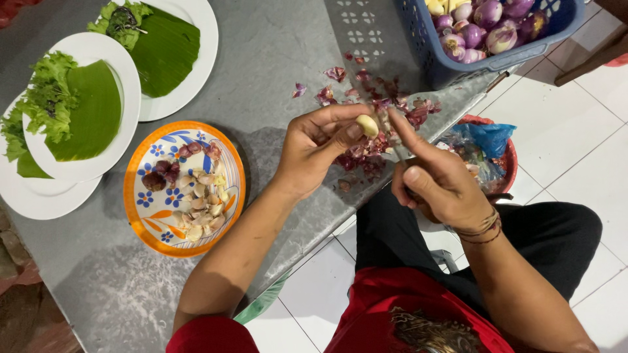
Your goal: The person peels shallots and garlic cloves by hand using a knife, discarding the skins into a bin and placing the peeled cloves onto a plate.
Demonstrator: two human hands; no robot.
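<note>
While peeling goes on at the table edge, status is:
left hand (320, 147): fingertips pinched on a pale garlic clove (367, 124).
right hand (439, 186): fist closed on a knife handle; blade (387, 134) mostly hidden, tip just right of the clove.
peel scraps (373, 98): scattered beyond both hands.
patterned plate (226, 216): left of the left hand, holds peeled cloves.
blue basket (432, 55): beyond the right hand, shallots.
risk: blade near left thumb; a slip could nick it, or the clove could drop to the floor.

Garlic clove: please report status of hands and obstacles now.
Left hand pinches garlic clove. Right hand holds knife at it. Peels underneath, nothing blocking.
</note>
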